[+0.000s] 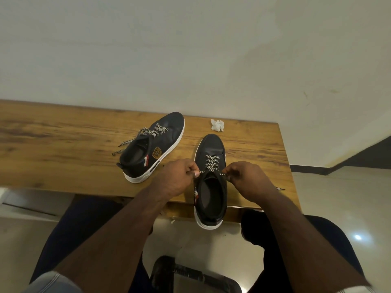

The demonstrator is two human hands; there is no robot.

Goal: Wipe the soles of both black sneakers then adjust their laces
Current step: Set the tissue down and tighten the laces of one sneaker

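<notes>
At lower centre the near sneaker (210,182) overhangs the surface (63,140) edge, toe away, so left hand (177,178) and right hand (247,176) fingers, pinched shut, can draw its laces (211,163) outward.

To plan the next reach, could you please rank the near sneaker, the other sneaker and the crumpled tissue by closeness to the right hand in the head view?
From the right hand:
1. Near sneaker, directly at the fingers, laces pinched.
2. Crumpled tissue, farther back by the wall.
3. Other sneaker, off to the left.
</notes>
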